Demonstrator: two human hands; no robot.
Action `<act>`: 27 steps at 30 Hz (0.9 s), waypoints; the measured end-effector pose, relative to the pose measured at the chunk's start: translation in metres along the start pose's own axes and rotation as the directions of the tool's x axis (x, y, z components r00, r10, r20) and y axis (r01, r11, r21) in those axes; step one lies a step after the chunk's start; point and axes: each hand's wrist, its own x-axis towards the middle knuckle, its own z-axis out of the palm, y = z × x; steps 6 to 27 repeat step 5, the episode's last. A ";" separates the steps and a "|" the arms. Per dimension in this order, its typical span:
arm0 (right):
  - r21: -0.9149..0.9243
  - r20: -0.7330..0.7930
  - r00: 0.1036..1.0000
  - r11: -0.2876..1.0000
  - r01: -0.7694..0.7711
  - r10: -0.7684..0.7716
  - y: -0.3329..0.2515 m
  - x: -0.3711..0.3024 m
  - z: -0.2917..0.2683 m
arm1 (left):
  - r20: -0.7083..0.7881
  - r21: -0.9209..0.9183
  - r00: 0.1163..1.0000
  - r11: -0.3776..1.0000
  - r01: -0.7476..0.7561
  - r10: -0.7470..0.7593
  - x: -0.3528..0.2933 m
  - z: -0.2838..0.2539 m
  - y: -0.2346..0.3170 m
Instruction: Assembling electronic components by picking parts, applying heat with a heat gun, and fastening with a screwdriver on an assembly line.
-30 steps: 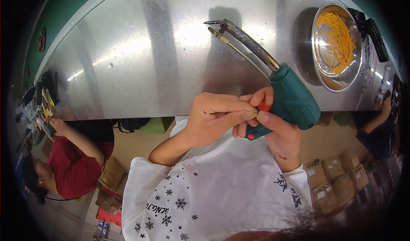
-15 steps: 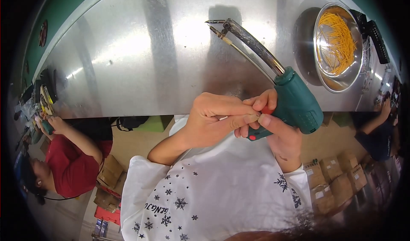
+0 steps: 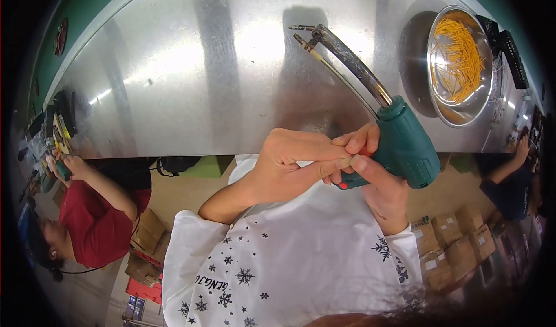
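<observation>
Above the near edge of the metal table, my right hand (image 3: 383, 192) is wrapped round the handle of a green soldering gun (image 3: 408, 144). The gun's long, scorched metal barrel and a thin feed tube reach up and to the left over the table, ending in a dark pointed tip. My left hand (image 3: 289, 165) comes in from the left with thumb and forefinger pinched together. Its fingertips meet my right thumb and forefinger beside the gun's handle. Whatever lies in that pinch is too small and covered to make out. A red part of the gun shows between my fingers.
On the shiny metal table (image 3: 168, 95) at right stands a steel bowl (image 3: 435, 89) with many yellow-orange wires (image 3: 457, 60). Behind it lies a black slotted object (image 3: 511, 59). A co-worker in a red top (image 3: 104, 223) works at left; another person's arm shows at right. Cardboard boxes (image 3: 449, 228) stand below.
The soldering gun's tip has swung slightly to the right. Both hands stay joined at the fingertips in nearly the same place.
</observation>
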 end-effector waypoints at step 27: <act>-0.089 0.002 1.000 0.996 0.027 -0.027 -0.001 0.001 0.002 | -0.028 0.027 0.998 0.998 -0.062 0.063 0.000 0.003 -0.005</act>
